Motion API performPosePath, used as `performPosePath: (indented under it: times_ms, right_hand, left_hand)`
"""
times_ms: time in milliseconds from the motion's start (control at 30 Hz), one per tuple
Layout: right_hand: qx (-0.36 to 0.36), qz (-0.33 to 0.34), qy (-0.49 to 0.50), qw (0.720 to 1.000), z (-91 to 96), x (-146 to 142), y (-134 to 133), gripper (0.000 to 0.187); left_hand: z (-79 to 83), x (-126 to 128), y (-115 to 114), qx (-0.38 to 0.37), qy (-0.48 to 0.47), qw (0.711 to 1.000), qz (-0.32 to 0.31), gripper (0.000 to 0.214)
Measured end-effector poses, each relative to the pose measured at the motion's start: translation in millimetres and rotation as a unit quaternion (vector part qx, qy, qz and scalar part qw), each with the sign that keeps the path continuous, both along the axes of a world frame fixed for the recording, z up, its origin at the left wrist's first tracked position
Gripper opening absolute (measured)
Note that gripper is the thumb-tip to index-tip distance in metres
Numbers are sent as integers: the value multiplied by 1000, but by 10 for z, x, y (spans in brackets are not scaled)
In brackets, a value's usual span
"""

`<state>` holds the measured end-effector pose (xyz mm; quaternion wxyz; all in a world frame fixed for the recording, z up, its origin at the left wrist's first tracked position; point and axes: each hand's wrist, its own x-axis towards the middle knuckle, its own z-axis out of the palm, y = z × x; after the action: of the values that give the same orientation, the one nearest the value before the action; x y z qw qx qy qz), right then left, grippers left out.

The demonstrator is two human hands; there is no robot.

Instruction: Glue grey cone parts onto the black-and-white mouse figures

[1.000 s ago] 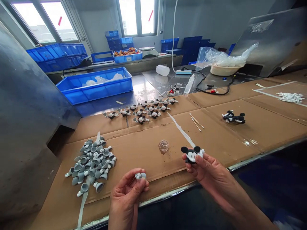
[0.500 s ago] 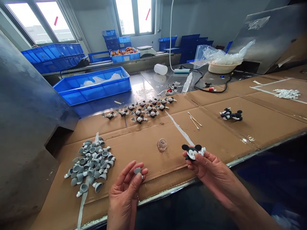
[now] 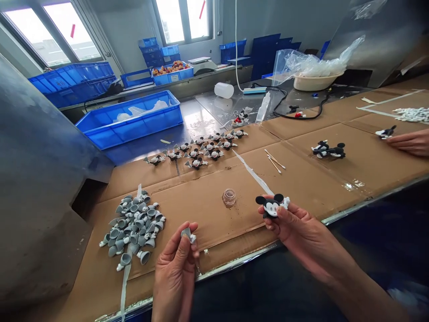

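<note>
My left hand [image 3: 176,257] pinches a small grey cone-shaped piece [image 3: 186,233] with a white glove-like end, fingers closed around it. In my right hand [image 3: 290,223] is a black-and-white mouse-head figure [image 3: 271,206] with round black ears, its face turned up and a white hand piece at its side. Between and beyond my hands stands a small clear glass pot [image 3: 229,197]. A heap of similar grey cone pieces [image 3: 136,226] lies left of my left hand. Several mouse figures [image 3: 196,163] with grey cones attached stand in rows farther back.
Cotton swabs [image 3: 275,162] lie on the cardboard [image 3: 201,192]. To the right are more black-and-white figures [image 3: 328,150], another person's hand [image 3: 410,142] touching one figure, and white pieces [image 3: 414,114]. A blue crate [image 3: 134,129] and a red-and-black figure [image 3: 239,118] are behind.
My left hand has turned the grey cone piece so its white end points right. Another person's hand with a figure has appeared at the right edge. The view has shifted slightly.
</note>
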<state>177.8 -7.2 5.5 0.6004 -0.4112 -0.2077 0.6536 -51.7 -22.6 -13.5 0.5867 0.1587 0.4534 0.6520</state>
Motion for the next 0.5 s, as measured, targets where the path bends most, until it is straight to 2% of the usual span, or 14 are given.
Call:
performPosePath:
  times_ms: [133, 267, 400, 500]
  right_hand:
    - [10, -1, -4, 1000, 3, -13, 11, 37]
    - [16, 2, -7, 1000, 26, -36, 34, 36]
    - [28, -3, -35, 999, 44, -33, 93, 38]
    - [48, -11, -74, 996, 40, -13, 181, 36]
  left_hand:
    - [3, -5, -17, -28, -13, 999, -9, 48]
    - [5, 5, -46, -18, 22, 999, -28, 41]
    - [-80, 17, -6, -3, 83, 996, -17, 40]
    - [-152, 29, 41, -9, 105, 993, -45, 41]
